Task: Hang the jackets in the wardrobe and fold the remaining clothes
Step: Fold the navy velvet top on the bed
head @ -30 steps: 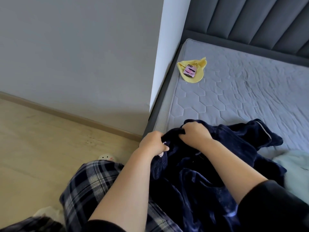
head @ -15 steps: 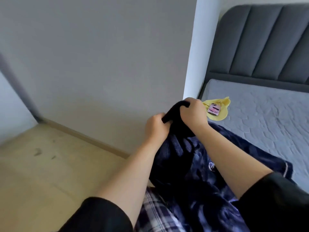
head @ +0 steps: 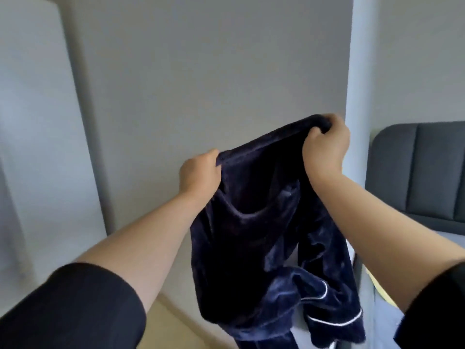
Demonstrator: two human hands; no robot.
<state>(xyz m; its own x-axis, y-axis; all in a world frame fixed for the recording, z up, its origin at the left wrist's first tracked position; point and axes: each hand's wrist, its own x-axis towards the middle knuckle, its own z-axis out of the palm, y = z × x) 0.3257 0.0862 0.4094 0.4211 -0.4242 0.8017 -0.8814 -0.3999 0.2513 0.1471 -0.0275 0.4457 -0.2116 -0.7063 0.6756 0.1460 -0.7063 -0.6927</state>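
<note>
Before grey wall, both arms raised; left hand, right hand fingers pinching navy garment top edge.

Single head-worn wide view, faces forward at grey wall, close.

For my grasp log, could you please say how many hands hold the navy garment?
2. The left hand grips the top edge of the navy garment at its left end; the right hand grips the right end, higher.
</note>
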